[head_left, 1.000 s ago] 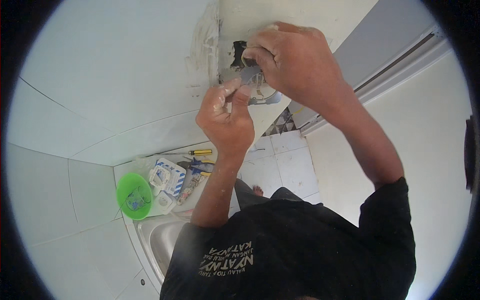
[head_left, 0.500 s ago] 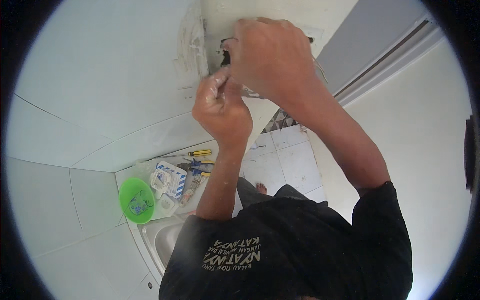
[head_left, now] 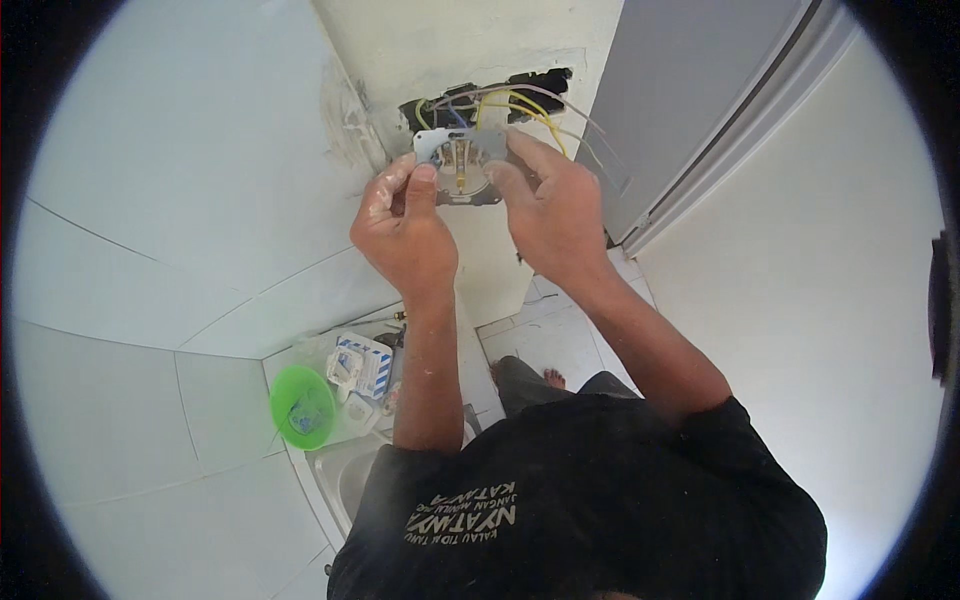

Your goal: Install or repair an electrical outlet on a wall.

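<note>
1. Pinching the socket's [head_left: 461, 165] left edge, the left hand [head_left: 408, 228] is nearly closed, thumb in front.
2. The right hand [head_left: 558, 212] pinches its right edge likewise, the socket between both hands.
3. Just beyond them, yellow wires [head_left: 545, 117] emerge from the cream wall [head_left: 470, 45].
4. Below the left hand are a counter [head_left: 306, 468], bowl [head_left: 283, 400] and sink [head_left: 348, 482]; below the right hand, tiled floor [head_left: 562, 337]; right of it, a grey panel [head_left: 680, 90].

Left hand [head_left: 408, 225] and right hand [head_left: 556, 208] grip 1 socket frame [head_left: 461, 168]; 1 green bowl [head_left: 290, 398] sits at the left edge of the counter [head_left: 300, 463].
</note>
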The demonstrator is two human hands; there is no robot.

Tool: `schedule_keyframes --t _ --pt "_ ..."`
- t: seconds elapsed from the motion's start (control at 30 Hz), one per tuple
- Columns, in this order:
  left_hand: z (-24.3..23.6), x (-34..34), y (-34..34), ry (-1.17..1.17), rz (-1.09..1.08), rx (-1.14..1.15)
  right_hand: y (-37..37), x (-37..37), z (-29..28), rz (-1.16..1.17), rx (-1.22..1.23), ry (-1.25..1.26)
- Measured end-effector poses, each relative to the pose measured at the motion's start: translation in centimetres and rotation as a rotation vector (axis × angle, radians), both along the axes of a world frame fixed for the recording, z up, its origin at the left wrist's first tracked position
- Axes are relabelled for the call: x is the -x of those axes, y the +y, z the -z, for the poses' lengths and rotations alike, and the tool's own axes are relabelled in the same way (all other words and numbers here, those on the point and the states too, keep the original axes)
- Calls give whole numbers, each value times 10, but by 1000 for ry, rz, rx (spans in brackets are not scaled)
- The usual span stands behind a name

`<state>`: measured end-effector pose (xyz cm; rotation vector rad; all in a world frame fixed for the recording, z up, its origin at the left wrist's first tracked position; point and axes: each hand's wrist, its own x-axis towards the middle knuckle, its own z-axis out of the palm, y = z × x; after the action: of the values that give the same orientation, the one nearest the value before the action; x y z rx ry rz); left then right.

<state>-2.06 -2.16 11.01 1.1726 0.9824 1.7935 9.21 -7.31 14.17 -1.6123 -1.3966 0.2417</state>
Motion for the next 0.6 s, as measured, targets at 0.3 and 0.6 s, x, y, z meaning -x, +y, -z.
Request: schedule_keyframes --t 0.3,0.6 --pt "9 5 6 -32 5 -3 13 -10 -1 -102 -168 11" --pt "18 -8 9 16 -69 -93 32 -12 -15 -164 -151 -124"
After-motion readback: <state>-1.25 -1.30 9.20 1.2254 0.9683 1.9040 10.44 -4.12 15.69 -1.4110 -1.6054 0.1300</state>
